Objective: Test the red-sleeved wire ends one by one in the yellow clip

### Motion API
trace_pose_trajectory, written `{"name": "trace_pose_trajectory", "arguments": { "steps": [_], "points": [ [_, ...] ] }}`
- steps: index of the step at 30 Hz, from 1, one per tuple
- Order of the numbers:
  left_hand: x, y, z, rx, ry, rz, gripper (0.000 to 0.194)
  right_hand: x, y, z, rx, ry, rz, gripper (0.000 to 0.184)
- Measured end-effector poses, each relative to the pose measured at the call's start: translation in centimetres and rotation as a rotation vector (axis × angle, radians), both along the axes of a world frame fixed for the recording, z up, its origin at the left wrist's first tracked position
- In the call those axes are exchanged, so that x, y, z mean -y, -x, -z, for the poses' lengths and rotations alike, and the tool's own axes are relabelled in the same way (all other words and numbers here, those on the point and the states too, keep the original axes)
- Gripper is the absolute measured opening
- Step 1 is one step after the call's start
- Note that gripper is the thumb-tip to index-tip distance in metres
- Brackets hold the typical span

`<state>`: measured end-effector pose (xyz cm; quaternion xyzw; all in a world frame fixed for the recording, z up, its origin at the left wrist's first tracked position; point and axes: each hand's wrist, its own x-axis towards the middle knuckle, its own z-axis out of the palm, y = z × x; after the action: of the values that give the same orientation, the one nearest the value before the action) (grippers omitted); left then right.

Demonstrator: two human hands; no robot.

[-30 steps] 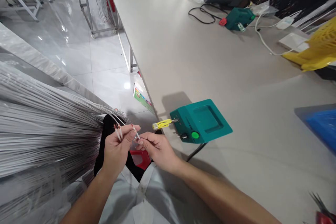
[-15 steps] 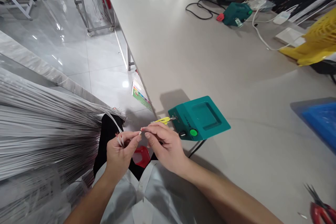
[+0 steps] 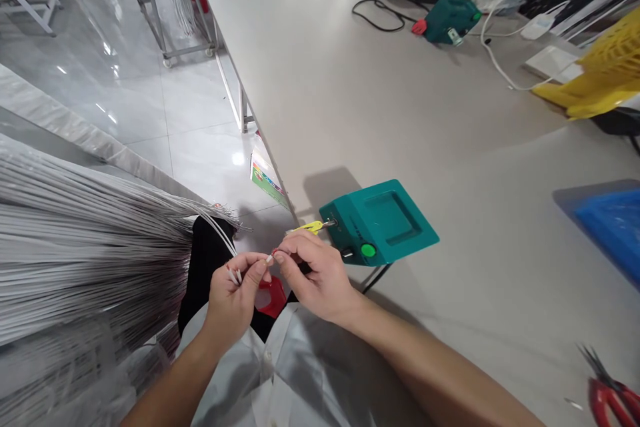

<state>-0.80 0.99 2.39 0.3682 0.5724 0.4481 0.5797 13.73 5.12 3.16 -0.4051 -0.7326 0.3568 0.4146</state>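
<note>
My left hand (image 3: 237, 293) is closed on a few white cables (image 3: 224, 235) that run out of the large bundle at the left. One white cable end sticks out between its thumb and forefinger. My right hand (image 3: 316, 275) pinches the thin reddish wires at that same end, fingertips almost touching those of the left. Just beyond the right hand, a green device (image 3: 380, 223) with a green button lies at the table edge. A yellow clip (image 3: 311, 227) is attached to its side, partly hidden behind my fingers.
A thick bundle of grey-white cables (image 3: 90, 240) fills the left side. On the table (image 3: 320, 80) are red-handled scissors (image 3: 610, 393), a blue tray (image 3: 613, 227), a second green device (image 3: 450, 20) and a yellow object (image 3: 600, 73). A red stool (image 3: 273, 298) shows below my hands.
My right fingers have closed in on the cable end and now pinch its reddish wires. My left hand has shifted slightly right, and more cable ends show between its fingers.
</note>
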Motion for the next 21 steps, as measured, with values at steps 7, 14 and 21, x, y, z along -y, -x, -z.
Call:
{"name": "trace_pose_trajectory", "arguments": {
  "steps": [7, 14, 21],
  "points": [
    [-0.6, 0.8, -1.0, -0.236, -0.116, 0.077, 0.019, -1.0, -1.2, -1.5, -0.03, 0.029, -0.05, 0.015],
    [-0.9, 2.3, -1.6, -0.24, -0.162, 0.396, 0.022, -1.4, -1.7, -2.2, 0.05, 0.111, -0.384, 0.011],
    [-0.7, 1.4, -0.1, 0.318, 0.009, 0.182, 0.019, -0.7, -0.2, -0.9, -0.412, 0.501, -0.216, 0.011]
  ]
}}
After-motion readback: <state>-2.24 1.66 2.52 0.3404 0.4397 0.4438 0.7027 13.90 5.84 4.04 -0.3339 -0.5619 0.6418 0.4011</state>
